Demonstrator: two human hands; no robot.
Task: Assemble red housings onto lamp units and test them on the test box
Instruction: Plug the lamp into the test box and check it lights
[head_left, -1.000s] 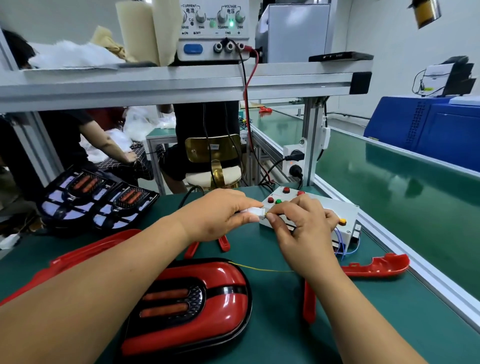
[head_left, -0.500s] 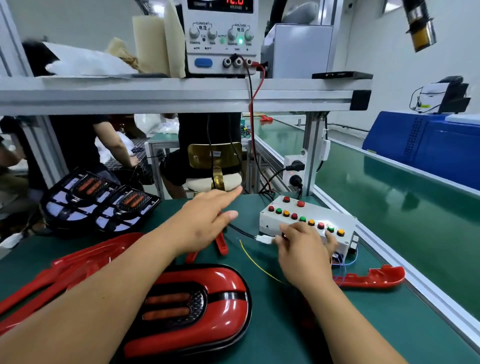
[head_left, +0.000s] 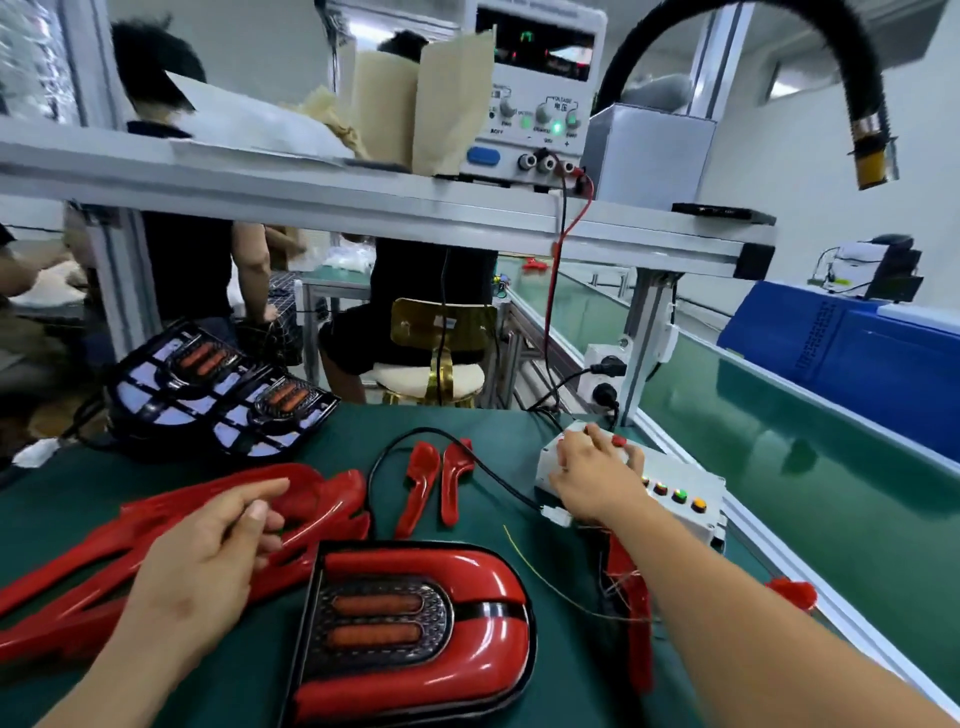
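My lamp (head_left: 410, 675) is glossy red around a black dotted grille (head_left: 441, 618) with two orange bars (head_left: 376, 604). The box (head_left: 691, 522) is white with red, green and orange buttons (head_left: 679, 495); the table (head_left: 519, 441) is dark green.

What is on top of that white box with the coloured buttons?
The right hand rests on the test box, reaching toward its far end. Beside it a red button and a row of red, green and orange buttons show. Any buttons under the hand are covered.

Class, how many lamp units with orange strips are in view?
3: a lamp unit in the red housing at front centre, two in the black tray back left; more may lie hidden.
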